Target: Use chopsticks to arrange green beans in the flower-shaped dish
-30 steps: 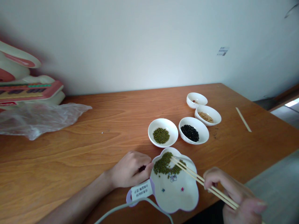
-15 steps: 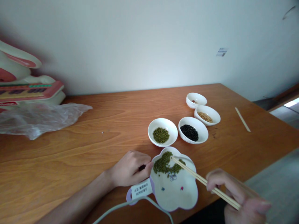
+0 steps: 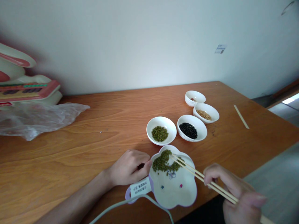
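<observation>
The right hand (image 3: 233, 196), gripping the chopsticks (image 3: 198, 177), has spread their tips slightly over the green beans (image 3: 164, 161) since half a second ago.

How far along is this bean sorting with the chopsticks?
Done: the round bowl already holds some green beans. In hand: the right hand has the chopsticks in the flower dish, which the left hand steadies. Left: a big pile of green beans there.

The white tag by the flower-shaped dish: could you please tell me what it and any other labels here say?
White tag at the flower-shaped dish: dark print, too small to read.
Sticker on the wall: blurred, unreadable.
Pink toy keyboard: markings blurred, unreadable.
</observation>
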The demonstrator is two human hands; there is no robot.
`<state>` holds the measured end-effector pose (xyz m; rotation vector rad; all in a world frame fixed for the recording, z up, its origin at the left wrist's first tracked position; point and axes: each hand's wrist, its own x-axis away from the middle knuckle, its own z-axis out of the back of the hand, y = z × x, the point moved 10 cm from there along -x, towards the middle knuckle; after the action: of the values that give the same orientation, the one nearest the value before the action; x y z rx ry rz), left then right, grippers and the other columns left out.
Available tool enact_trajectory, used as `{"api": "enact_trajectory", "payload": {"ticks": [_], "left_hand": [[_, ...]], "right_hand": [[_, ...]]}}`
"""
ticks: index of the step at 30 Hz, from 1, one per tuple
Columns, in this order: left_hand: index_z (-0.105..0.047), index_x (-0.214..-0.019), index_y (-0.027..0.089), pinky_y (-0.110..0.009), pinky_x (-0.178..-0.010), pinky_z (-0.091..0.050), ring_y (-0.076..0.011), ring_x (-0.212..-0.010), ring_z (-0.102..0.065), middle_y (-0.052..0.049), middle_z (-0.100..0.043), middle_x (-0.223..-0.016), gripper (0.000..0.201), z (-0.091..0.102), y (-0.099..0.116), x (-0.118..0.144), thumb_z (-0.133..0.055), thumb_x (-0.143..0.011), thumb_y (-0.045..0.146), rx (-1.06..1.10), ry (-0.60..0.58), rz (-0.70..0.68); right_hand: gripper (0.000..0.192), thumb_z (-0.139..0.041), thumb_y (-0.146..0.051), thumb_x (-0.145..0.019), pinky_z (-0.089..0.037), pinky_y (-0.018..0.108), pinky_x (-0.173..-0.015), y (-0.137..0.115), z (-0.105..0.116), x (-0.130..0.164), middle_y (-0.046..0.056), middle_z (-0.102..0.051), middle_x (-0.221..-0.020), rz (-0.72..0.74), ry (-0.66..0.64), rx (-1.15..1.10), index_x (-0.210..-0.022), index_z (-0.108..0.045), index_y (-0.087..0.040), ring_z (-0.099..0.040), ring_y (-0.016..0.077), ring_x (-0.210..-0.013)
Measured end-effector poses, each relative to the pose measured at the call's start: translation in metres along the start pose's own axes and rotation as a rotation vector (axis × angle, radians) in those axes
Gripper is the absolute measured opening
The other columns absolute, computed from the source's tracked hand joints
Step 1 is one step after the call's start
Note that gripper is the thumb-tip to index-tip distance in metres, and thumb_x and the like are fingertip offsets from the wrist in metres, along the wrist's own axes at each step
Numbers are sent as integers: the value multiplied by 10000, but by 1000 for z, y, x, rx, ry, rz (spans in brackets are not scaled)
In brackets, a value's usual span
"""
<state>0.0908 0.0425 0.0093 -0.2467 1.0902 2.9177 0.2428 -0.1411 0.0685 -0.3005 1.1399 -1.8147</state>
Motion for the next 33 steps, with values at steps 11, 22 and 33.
{"api": "enact_trajectory", "payload": {"ticks": [11,22,33], "left_hand": [[-423,-718,179,-278,-615,-307,-99,-601,-414,21,-491,-664,334,0,-2,-2,-388,-1042,250,-4,-8,11],[-454,-706,177,-283,-604,-319,-102,-591,-427,15,-502,-655,338,1,1,-1,-399,-1035,234,-29,3,-3],[-445,-711,177,-278,-612,-310,-102,-595,-424,14,-505,-659,347,-1,-1,-1,-383,-1044,250,-25,-19,8]], "right_hand": [[861,-7,-779,-907,-475,307,-551,1,2,2,65,-653,-699,43,19,-16,-732,-638,-220,-616,195,-630],[898,16,-807,-879,-470,305,-543,-7,-3,-1,62,-660,-702,32,12,4,-721,-633,-207,-617,186,-611],[884,-3,-809,-885,-460,312,-527,1,-1,2,64,-655,-699,-15,31,-10,-707,-634,-216,-622,193,-623]]}}
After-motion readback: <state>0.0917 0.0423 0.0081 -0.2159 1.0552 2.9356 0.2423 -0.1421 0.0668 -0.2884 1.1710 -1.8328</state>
